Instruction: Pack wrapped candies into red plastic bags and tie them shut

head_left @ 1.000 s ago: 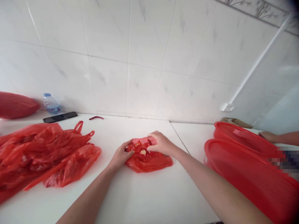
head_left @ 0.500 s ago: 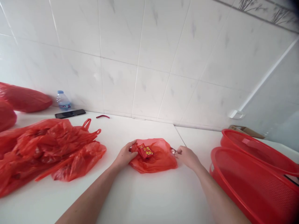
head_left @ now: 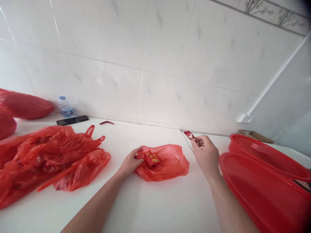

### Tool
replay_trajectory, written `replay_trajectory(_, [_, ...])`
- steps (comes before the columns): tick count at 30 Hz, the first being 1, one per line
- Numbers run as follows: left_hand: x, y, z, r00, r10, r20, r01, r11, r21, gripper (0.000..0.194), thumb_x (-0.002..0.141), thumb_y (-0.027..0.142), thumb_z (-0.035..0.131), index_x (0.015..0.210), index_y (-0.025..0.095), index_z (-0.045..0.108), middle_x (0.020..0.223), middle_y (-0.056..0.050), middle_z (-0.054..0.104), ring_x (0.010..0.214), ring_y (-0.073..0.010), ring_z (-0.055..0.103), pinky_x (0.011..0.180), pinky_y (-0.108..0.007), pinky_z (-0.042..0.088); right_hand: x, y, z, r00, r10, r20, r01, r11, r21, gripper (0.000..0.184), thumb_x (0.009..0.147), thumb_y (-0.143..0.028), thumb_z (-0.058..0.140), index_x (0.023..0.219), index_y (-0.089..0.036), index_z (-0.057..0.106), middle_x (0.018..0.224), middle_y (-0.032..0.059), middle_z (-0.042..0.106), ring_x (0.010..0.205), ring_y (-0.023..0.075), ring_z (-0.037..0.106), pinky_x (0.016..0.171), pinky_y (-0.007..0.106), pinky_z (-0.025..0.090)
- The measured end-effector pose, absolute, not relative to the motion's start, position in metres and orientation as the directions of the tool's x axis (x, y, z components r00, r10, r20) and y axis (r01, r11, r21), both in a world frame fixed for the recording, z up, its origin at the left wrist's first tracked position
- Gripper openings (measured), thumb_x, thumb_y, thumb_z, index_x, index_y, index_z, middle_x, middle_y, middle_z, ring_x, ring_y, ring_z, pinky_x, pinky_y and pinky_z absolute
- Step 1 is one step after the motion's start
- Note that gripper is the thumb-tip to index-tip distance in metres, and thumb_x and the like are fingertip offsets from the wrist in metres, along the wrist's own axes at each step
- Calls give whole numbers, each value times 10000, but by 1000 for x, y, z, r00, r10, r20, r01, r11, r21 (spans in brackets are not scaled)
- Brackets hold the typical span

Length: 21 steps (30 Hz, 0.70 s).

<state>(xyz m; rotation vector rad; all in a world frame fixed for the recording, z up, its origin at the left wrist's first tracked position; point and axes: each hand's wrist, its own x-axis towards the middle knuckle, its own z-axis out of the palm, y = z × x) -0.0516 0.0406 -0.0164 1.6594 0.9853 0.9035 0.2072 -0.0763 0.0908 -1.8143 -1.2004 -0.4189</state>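
A thin red plastic bag [head_left: 170,165] lies spread on the white table [head_left: 155,204] in front of me. My left hand [head_left: 130,160] pinches the bag's left edge between thumb and fingers. Beside that thumb, a red packet [head_left: 152,158] with yellow characters rests on the bag. Off to the bag's right, my right hand [head_left: 205,150] is raised, its fingers closed on a small dark red packet [head_left: 190,136] with white marks. That packet points up and left, apart from the bag; its lower end is hidden by the fingers.
A heap of red plastic bags [head_left: 53,155] covers the left side. Behind it are a black phone [head_left: 73,120], a water bottle [head_left: 65,106] and filled red bags [head_left: 26,105]. A dark red strip [head_left: 107,122] lies near the wall. Red baskets [head_left: 252,181] stand at the right.
My right hand has moved up and right from the bag's right edge, with the small dark red packet now showing in it. My left hand stays on the bag's left edge.
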Motion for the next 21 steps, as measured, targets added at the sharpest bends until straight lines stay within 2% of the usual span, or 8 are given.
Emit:
replay_trajectory(2, [-51, 41, -16, 398, 911, 113, 193, -203, 960, 698, 712, 318, 616, 1367, 158, 437, 1206, -107, 622, 1012, -250, 615, 821, -331, 519, 199, -76, 83, 398, 581, 710, 878, -18, -478, 163, 818, -377, 555, 874, -225, 567, 818, -1, 645, 698, 154, 588, 633, 255, 418])
replay_trajectory(5, [-52, 42, -17, 389, 914, 111, 206, -204, 957, 742, 715, 366, 630, 1389, 155, 405, 1201, -116, 621, 1008, -266, 615, 809, -349, 523, 184, -70, 63, 279, 647, 710, 915, 46, -401, 145, 848, -351, 529, 898, -221, 567, 840, 16, 636, 751, 166, 599, 672, 271, 450])
replay_trajectory(7, [-52, 43, -19, 383, 917, 116, 201, -206, 958, 789, 722, 414, 638, 1418, 166, 359, 1232, -122, 601, 1026, -275, 608, 820, -358, 519, 178, -64, 48, 214, 642, 736, 947, 48, -318, 211, 832, -336, 554, 992, -200, 563, 972, 70, 621, 899, 208, 591, 764, 319, 470])
replay_trajectory(9, [-53, 44, -21, 382, 917, 115, 176, -194, 965, 846, 734, 456, 636, 1454, 186, 281, 1276, -127, 572, 1059, -278, 596, 848, -361, 509, 177, -60, 31, 200, 594, 779, 965, 17, -261, 370, 810, -338, 588, 1132, -170, 519, 1157, 138, 554, 1088, 260, 521, 888, 391, 448])
replay_trajectory(12, [-54, 44, -22, 396, 913, 101, 139, -168, 976, 912, 745, 501, 630, 1482, 204, 182, 1312, -139, 544, 1103, -282, 580, 883, -363, 497, 179, -55, 3, 294, 520, 802, 950, -69, -303, 535, 818, -353, 583, 1282, -152, 407, 1321, 188, 432, 1242, 300, 396, 979, 474, 392])
replay_trajectory(16, [-55, 43, -19, 401, 915, 53, 151, -123, 981, 947, 733, 530, 642, 1487, 237, 150, 1284, -137, 568, 1107, -288, 586, 877, -369, 508, 180, -55, -23, 401, 562, 724, 904, -115, -412, 609, 829, -371, 566, 1338, -129, 335, 1317, 215, 437, 1236, 315, 408, 955, 499, 416])
replay_trajectory(18, [-55, 43, -17, 400, 916, 36, 156, -107, 982, 937, 733, 538, 641, 1484, 266, 151, 1271, -127, 580, 1109, -289, 588, 867, -375, 517, 180, -64, -18, 390, 586, 711, 906, -105, -411, 600, 842, -404, 550, 1334, -125, 350, 1325, 217, 433, 1245, 310, 404, 965, 492, 414])
replay_trajectory(21, [-55, 40, -13, 399, 917, 9, 168, -83, 982, 927, 732, 548, 639, 1480, 281, 161, 1262, -132, 583, 1111, -298, 588, 864, -398, 522, 189, -102, 15, 343, 537, 771, 933, -99, -345, 555, 848, -455, 530, 1304, -161, 415, 1379, 181, 392, 1290, 292, 355, 1031, 489, 351])
